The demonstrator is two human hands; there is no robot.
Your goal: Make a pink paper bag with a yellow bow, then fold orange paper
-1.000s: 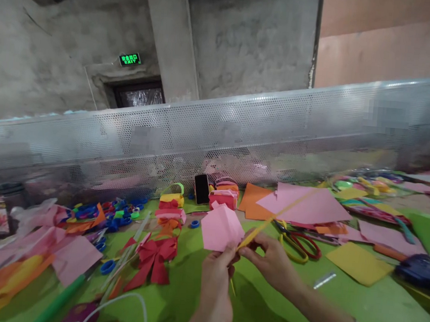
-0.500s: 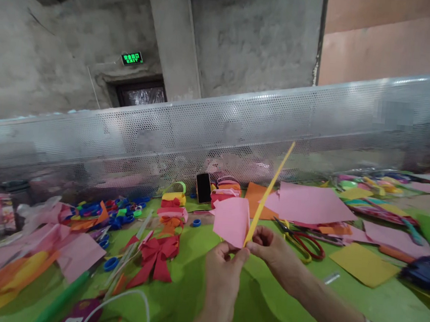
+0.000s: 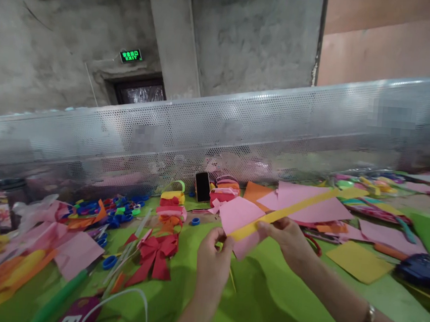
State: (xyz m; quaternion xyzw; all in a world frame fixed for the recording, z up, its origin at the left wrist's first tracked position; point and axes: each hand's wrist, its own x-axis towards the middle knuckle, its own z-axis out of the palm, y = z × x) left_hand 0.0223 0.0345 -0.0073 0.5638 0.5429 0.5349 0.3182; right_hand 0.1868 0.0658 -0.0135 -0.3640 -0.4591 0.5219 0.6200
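Note:
A folded pink sheet piece (image 3: pixel 240 213) is held up over the green table, with a long yellow strip (image 3: pixel 312 200) lying across it at a slant. My left hand (image 3: pixel 212 262) is closed, its thumb and finger pinching the strip's lower end against the pink piece. Further along the strip, my right hand (image 3: pixel 286 242) is closed too, with the thumb on the strip near the pink piece's right edge. The strip's free end reaches up to the right. A thin yellow bit hangs below the pink piece. Whether these are paper or felt I cannot tell.
A red bow (image 3: pixel 155 258) and small coloured bags (image 3: pixel 173 197) lie left of centre. A phone (image 3: pixel 202 187) leans at the back by a perforated metal barrier (image 3: pixel 278 119). Scissors (image 3: pixel 315 244) show partly behind my right hand. A yellow square (image 3: pixel 359 261) lies at right.
The yellow strip has swung from nearly upright down to the right, and now lies across the pink piece. My right hand has moved up and right along it; the pink piece has tilted.

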